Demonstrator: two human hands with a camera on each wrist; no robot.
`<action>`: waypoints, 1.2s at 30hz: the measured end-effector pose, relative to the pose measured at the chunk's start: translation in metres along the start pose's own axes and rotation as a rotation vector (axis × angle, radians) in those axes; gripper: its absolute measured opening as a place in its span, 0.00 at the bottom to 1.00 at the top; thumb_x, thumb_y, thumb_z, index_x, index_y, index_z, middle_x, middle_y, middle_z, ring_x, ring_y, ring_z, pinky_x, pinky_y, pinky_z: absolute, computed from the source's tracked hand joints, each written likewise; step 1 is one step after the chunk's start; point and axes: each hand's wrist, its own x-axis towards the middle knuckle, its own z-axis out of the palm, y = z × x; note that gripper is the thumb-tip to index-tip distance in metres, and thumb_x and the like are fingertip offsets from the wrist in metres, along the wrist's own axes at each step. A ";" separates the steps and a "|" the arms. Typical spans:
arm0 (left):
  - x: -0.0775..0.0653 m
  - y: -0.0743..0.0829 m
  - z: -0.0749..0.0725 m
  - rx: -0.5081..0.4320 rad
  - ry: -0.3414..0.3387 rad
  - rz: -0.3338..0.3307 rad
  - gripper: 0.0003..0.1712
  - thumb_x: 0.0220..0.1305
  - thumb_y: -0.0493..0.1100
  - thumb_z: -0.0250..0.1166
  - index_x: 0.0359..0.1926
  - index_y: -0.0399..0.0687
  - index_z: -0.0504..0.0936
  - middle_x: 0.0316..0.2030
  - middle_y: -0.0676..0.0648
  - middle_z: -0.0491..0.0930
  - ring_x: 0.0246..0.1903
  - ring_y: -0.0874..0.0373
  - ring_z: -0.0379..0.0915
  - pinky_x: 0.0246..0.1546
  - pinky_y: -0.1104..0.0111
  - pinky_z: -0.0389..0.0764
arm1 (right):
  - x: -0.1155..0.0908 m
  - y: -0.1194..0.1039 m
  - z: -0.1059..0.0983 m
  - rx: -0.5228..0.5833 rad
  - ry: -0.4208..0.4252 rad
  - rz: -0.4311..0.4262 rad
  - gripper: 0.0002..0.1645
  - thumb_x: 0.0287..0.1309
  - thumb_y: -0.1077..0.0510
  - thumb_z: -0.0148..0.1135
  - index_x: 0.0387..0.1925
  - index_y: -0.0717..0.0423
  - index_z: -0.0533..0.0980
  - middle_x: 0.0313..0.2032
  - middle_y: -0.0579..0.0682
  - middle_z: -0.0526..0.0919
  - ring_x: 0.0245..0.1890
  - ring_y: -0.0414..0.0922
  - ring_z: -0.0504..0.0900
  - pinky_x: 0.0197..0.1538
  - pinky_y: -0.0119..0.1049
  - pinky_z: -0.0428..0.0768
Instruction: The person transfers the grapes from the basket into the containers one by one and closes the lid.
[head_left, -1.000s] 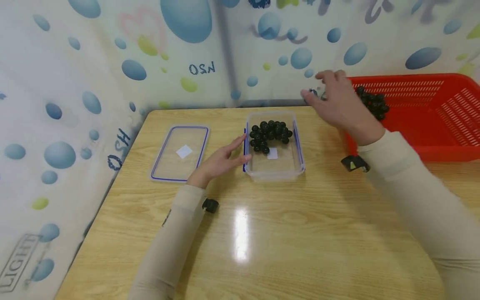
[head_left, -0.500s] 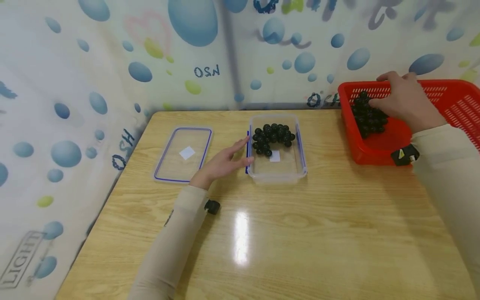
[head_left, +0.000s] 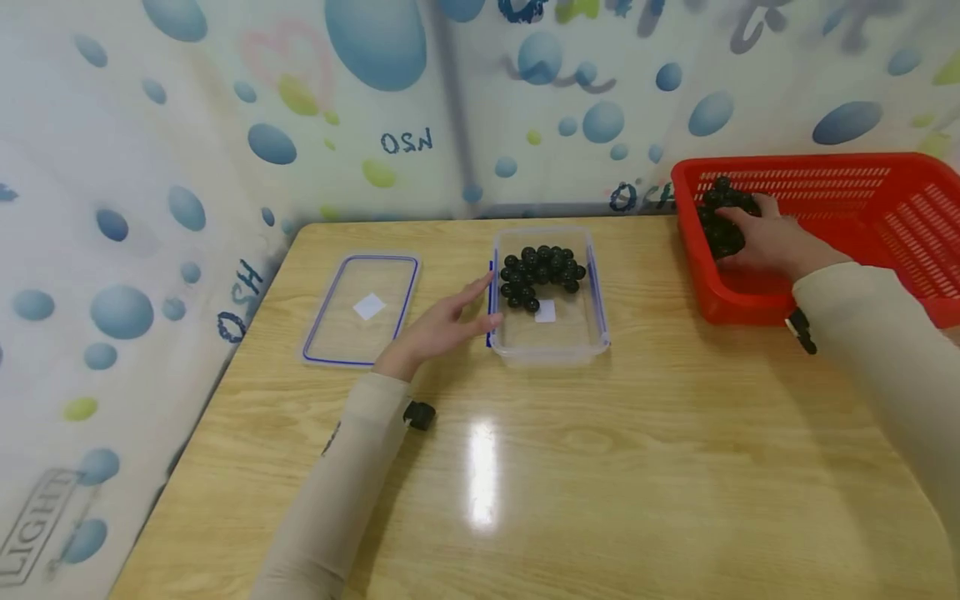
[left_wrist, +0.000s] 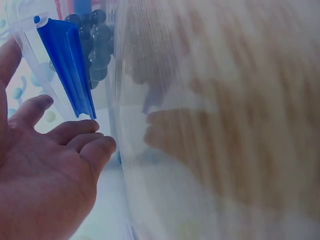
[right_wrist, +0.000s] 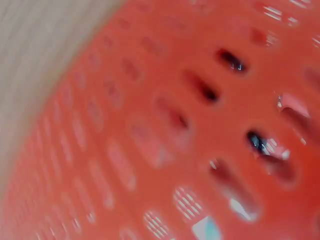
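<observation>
My right hand reaches into the left end of the red basket. Thumb and fingers grip a bunch of dark grapes there, partly covering it. Slotted red basket wall fills the right wrist view, and the hand is out of sight there. With fingers spread, my left hand rests at the left side of a clear plastic container. Another dark grape bunch lies inside this container. In the left wrist view, the fingertips of my left hand are at the container's blue latch.
A clear lid with a blue seal lies flat left of the container. A patterned curtain hangs behind the wooden table. Bare wood separates container and basket.
My right hand has moved right from above the table into the basket, and its fingers have closed round the grape bunch. The left hand stays beside the container.
</observation>
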 end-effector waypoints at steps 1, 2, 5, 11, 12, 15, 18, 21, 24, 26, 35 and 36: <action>0.000 0.000 0.000 0.001 0.000 0.001 0.44 0.66 0.68 0.58 0.77 0.76 0.46 0.76 0.48 0.43 0.73 0.47 0.41 0.69 0.47 0.51 | 0.001 0.001 0.003 -0.002 0.000 0.001 0.55 0.58 0.49 0.67 0.75 0.59 0.45 0.69 0.76 0.27 0.56 0.84 0.49 0.53 0.80 0.57; 0.000 0.000 0.001 0.004 0.001 0.002 0.44 0.66 0.68 0.57 0.77 0.77 0.46 0.76 0.48 0.43 0.73 0.47 0.41 0.69 0.46 0.51 | 0.001 0.002 0.005 -0.001 -0.006 0.002 0.56 0.58 0.49 0.67 0.76 0.59 0.44 0.69 0.75 0.23 0.56 0.85 0.47 0.53 0.80 0.57; 0.000 -0.001 0.002 0.013 0.007 -0.003 0.44 0.65 0.69 0.57 0.76 0.77 0.46 0.76 0.48 0.44 0.73 0.47 0.42 0.69 0.46 0.50 | 0.002 0.003 0.009 0.023 -0.044 0.004 0.56 0.56 0.48 0.68 0.75 0.58 0.46 0.69 0.72 0.18 0.54 0.85 0.49 0.53 0.78 0.61; -0.001 -0.001 0.001 0.012 0.006 -0.007 0.44 0.66 0.68 0.57 0.76 0.77 0.46 0.76 0.47 0.44 0.74 0.48 0.39 0.69 0.45 0.48 | 0.003 0.002 0.011 0.049 -0.088 0.035 0.57 0.51 0.46 0.71 0.74 0.56 0.50 0.63 0.76 0.26 0.46 0.81 0.54 0.44 0.70 0.73; -0.001 -0.002 0.002 0.012 0.004 -0.008 0.44 0.66 0.68 0.57 0.76 0.77 0.46 0.76 0.47 0.43 0.74 0.48 0.39 0.69 0.44 0.48 | 0.003 0.002 0.011 0.049 -0.087 0.034 0.57 0.51 0.47 0.72 0.74 0.56 0.50 0.63 0.76 0.28 0.46 0.81 0.53 0.43 0.70 0.73; -0.002 -0.002 0.002 0.011 0.002 -0.015 0.45 0.66 0.69 0.57 0.77 0.76 0.46 0.76 0.47 0.43 0.74 0.48 0.39 0.69 0.44 0.48 | 0.004 0.003 0.012 0.039 -0.085 0.028 0.58 0.49 0.47 0.72 0.74 0.55 0.50 0.62 0.76 0.30 0.47 0.81 0.52 0.43 0.72 0.72; -0.003 -0.001 0.002 0.014 0.007 -0.015 0.45 0.65 0.69 0.57 0.77 0.76 0.46 0.76 0.46 0.43 0.74 0.49 0.39 0.69 0.44 0.48 | 0.005 0.004 0.012 0.036 -0.082 0.016 0.58 0.49 0.46 0.73 0.74 0.53 0.49 0.64 0.76 0.32 0.49 0.82 0.51 0.45 0.76 0.68; -0.003 -0.001 0.002 0.013 0.013 -0.010 0.45 0.65 0.69 0.57 0.77 0.76 0.46 0.76 0.46 0.44 0.74 0.49 0.38 0.69 0.45 0.48 | 0.006 0.005 0.012 0.038 -0.070 0.005 0.56 0.50 0.45 0.72 0.72 0.53 0.49 0.63 0.76 0.35 0.47 0.81 0.54 0.44 0.75 0.68; -0.002 -0.001 0.001 0.010 0.013 -0.009 0.45 0.66 0.69 0.57 0.77 0.76 0.46 0.76 0.46 0.44 0.74 0.49 0.38 0.69 0.45 0.48 | 0.006 0.005 0.012 0.044 -0.062 0.001 0.56 0.50 0.44 0.72 0.71 0.53 0.50 0.60 0.75 0.38 0.43 0.79 0.59 0.42 0.70 0.72; -0.002 -0.002 0.001 0.006 0.012 -0.010 0.45 0.66 0.69 0.57 0.77 0.76 0.46 0.76 0.46 0.44 0.74 0.50 0.38 0.69 0.46 0.48 | 0.006 0.005 0.012 0.042 -0.061 -0.004 0.54 0.49 0.45 0.73 0.69 0.53 0.52 0.58 0.75 0.40 0.41 0.77 0.62 0.40 0.66 0.73; -0.002 -0.001 0.002 0.001 0.015 -0.010 0.45 0.65 0.69 0.57 0.77 0.75 0.47 0.76 0.47 0.44 0.74 0.50 0.37 0.69 0.46 0.47 | 0.006 0.004 0.011 0.025 -0.048 -0.027 0.42 0.51 0.48 0.73 0.61 0.56 0.61 0.55 0.75 0.44 0.43 0.78 0.58 0.38 0.65 0.72; -0.002 -0.001 0.002 0.001 0.013 -0.011 0.45 0.65 0.69 0.57 0.77 0.76 0.47 0.76 0.48 0.44 0.74 0.50 0.37 0.69 0.46 0.47 | 0.005 0.003 0.011 0.021 -0.046 -0.025 0.41 0.51 0.48 0.73 0.60 0.56 0.62 0.55 0.75 0.45 0.43 0.78 0.57 0.37 0.64 0.71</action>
